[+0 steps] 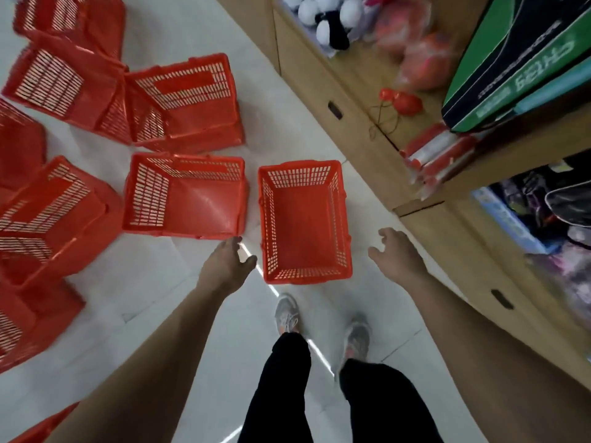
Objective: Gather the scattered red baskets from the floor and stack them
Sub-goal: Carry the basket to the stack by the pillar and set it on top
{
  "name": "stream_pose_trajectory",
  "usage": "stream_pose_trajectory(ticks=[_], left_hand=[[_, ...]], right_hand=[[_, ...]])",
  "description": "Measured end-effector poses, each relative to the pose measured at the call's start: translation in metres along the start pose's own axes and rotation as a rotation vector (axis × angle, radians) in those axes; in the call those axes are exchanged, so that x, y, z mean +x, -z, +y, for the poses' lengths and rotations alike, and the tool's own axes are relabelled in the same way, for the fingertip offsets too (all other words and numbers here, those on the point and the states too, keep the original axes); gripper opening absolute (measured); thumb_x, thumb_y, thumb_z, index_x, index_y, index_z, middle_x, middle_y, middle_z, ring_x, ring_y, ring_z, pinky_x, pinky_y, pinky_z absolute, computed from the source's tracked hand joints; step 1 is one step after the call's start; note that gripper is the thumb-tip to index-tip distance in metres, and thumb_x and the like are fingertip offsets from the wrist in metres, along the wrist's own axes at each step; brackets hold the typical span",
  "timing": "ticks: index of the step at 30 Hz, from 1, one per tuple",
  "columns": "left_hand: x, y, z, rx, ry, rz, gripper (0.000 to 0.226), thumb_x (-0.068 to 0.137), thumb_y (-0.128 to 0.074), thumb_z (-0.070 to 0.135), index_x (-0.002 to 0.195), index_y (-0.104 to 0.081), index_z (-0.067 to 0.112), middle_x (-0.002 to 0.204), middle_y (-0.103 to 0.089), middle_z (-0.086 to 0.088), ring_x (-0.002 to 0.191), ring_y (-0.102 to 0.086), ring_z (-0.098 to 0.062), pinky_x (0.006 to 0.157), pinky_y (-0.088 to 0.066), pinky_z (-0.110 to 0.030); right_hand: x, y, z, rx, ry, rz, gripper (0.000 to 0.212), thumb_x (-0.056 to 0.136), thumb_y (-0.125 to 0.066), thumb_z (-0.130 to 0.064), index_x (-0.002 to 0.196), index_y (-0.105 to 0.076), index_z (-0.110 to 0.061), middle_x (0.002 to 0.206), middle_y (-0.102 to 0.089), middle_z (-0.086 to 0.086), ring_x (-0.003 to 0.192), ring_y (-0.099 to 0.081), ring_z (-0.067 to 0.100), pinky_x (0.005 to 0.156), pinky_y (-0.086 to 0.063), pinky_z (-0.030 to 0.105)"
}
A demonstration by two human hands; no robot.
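Our left hand (pixel 228 262) and right hand (pixel 395 251), both spread and empty, flank the upright red slatted plastic basket (pixel 303 219), its long axis pointing away from us

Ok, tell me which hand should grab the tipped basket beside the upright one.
Left hand: it hovers open right at the tipped basket. The right hand is across the upright basket.

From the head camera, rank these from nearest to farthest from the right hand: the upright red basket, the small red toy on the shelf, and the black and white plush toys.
From the right hand:
1. Upright red basket, on the floor just to its left, between both hands.
2. Small red toy, on the wooden shelf farther ahead.
3. Black and white plush toys, at the shelf's far end.
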State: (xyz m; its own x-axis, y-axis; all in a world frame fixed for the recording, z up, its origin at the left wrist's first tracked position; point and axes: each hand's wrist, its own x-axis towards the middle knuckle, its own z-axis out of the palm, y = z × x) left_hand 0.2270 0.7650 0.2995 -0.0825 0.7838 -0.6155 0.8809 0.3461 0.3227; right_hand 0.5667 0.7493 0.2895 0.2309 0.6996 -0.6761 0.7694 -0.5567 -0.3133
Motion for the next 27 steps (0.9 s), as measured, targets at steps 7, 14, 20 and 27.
stream_pose_trajectory(ticks=[7, 14, 20, 27], left_hand=[[0.174, -0.138, -0.032, -0.107, 0.146, -0.043, 0.071, 0.087, -0.065, 0.049, 0.144, -0.042, 0.014, 0.137, -0.058, -0.005, 0.116, -0.06, -0.025, 0.093, -0.051, -0.044], [0.277, -0.256, -0.078, -0.261, 0.189, 0.115, 0.055, 0.097, -0.051, 0.049, 0.141, -0.037, 0.019, 0.126, -0.063, -0.003, 0.103, -0.066, -0.026, 0.085, -0.052, -0.044], [0.281, -0.271, -0.095, -0.258, 0.151, 0.178, 0.028, 0.102, -0.046, 0.033, 0.119, -0.053, 0.012, 0.108, -0.068, -0.004, 0.084, -0.065, -0.022, 0.075, -0.052, -0.037], [0.162, -0.184, -0.067, -0.369, 0.145, 0.142, 0.037, 0.095, -0.04, 0.06, 0.112, -0.048, 0.028, 0.098, -0.072, 0.002, 0.076, -0.071, -0.019, 0.07, -0.06, -0.047]], right_hand=[[0.185, -0.122, 0.037, -0.011, 0.001, -0.108, 0.038, 0.092, -0.059, -0.034, 0.125, -0.054, -0.014, 0.121, -0.057, 0.011, 0.112, -0.058, 0.031, 0.087, -0.048, 0.041], [0.324, -0.233, 0.086, 0.235, 0.041, 0.077, 0.032, 0.089, -0.058, -0.033, 0.12, -0.06, -0.024, 0.107, -0.066, -0.004, 0.094, -0.063, 0.015, 0.082, -0.051, 0.034], [0.308, -0.238, 0.08, 0.307, 0.094, 0.28, 0.032, 0.095, -0.055, -0.013, 0.125, -0.064, -0.022, 0.094, -0.064, -0.01, 0.083, -0.058, 0.009, 0.07, -0.037, 0.022], [0.182, -0.133, 0.037, 0.312, 0.057, 0.291, 0.032, 0.098, -0.052, -0.015, 0.129, -0.062, -0.018, 0.113, -0.07, 0.004, 0.102, -0.065, 0.024, 0.08, -0.044, 0.031]])
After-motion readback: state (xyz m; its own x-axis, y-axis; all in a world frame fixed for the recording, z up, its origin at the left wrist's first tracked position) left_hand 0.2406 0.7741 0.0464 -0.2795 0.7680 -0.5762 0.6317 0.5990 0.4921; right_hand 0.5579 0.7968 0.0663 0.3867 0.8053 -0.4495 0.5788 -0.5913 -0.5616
